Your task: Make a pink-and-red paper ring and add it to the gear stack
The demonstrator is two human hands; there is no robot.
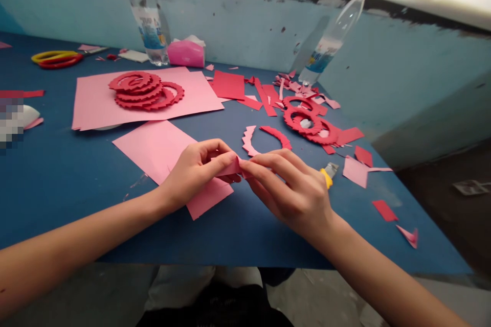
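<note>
My left hand [203, 168] pinches a small pink paper piece [230, 167] between thumb and fingers. The fingertips of my right hand [289, 189] close on the right end of that same piece. Beneath my left hand lies a large pink sheet [153, 145] with a torn-looking lower corner. Just beyond my hands, a curved pink strip [248, 140] and a curved red strip [276, 136], both with stepped edges, rest on the blue table [268, 240]. A yellow cutter [328, 173] lies by my right hand, partly hidden.
Red paper rings [138, 93] sit on pink sheets [92, 107], more rings [303, 121] and scraps [301, 89] at right. Two bottles [150, 30] [326, 48], a pink tissue pack [186, 53] and scissors [57, 59] stand or lie at the back.
</note>
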